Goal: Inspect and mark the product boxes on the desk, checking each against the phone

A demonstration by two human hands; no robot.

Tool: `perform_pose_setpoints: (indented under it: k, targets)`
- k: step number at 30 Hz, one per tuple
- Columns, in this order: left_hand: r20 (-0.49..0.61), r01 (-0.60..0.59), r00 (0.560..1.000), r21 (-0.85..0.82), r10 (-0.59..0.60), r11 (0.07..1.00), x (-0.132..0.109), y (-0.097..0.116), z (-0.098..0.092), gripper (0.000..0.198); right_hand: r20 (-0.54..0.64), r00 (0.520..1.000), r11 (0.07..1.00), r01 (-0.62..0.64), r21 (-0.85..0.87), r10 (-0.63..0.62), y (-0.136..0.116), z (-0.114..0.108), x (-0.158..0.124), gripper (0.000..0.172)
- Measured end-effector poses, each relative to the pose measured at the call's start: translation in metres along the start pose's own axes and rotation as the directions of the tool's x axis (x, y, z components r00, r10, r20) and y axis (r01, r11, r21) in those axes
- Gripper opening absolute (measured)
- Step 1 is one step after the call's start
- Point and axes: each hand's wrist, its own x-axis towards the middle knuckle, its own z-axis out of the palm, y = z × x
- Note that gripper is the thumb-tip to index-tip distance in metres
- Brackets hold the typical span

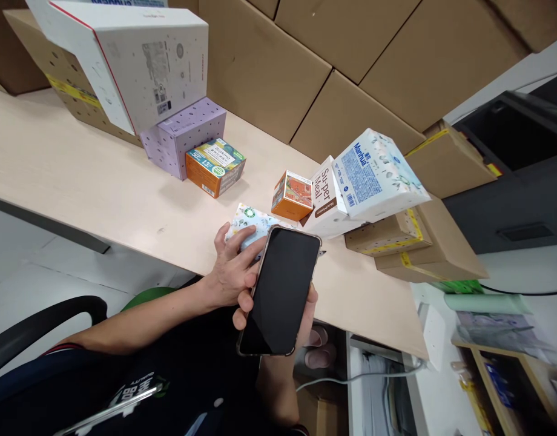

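Note:
My right hand is wrapped round a smartphone in a clear-edged case, its dark screen facing up. Fingertips curl over the phone's left edge and the thumb lies along the right. My left hand rests with spread fingers on a light-blue patterned soft pack on the table. Part of that pack is hidden behind the phone and fingers. Just beyond it stands a small orange box with a food picture on top. A pen-like tip shows beside the phone's right edge.
To the left, a white box leans on a purple box, beside an orange-and-teal box. On the right, a Manhua tissue pack rests against a white Su-per Meal box. Large cartons line the table's back.

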Motion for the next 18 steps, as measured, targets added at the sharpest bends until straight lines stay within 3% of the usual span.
perform_pose_setpoints:
  k: [3, 8, 12, 15, 18]
  targets:
    - [-0.095, -0.142, 0.984, 0.07, 0.148, 0.987, 0.005, 0.002, -0.003, 0.03, 0.061, 0.997, 0.999, 0.047, 0.012, -0.048, -0.001, -0.002, 0.0, 0.095]
    - [-0.083, -0.148, 0.985, 0.068, 0.154, 0.987, 0.009, 0.004, -0.006, 0.027, 0.073, 0.997, 0.998, 0.004, 0.068, -0.009, -0.005, -0.003, 0.003, 0.093]
    - [-0.03, -0.143, 0.989, 0.048, 0.144, 0.989, 0.006, 0.001, -0.006, 0.025, 0.018, 0.999, 0.999, 0.046, 0.016, -0.047, -0.004, -0.002, 0.004, 0.094]
    - [-0.043, -0.133, 0.99, 0.005, 0.133, 0.991, 0.007, 0.001, -0.006, 0.022, 0.016, 0.998, 0.998, 0.057, -0.019, -0.057, -0.005, 0.0, 0.003, 0.093]
    - [-0.07, -0.158, 0.985, 0.013, 0.158, 0.987, 0.012, 0.004, -0.008, 0.023, -0.021, 0.989, 0.988, 0.144, -0.06, -0.145, -0.011, -0.002, -0.003, 0.091]
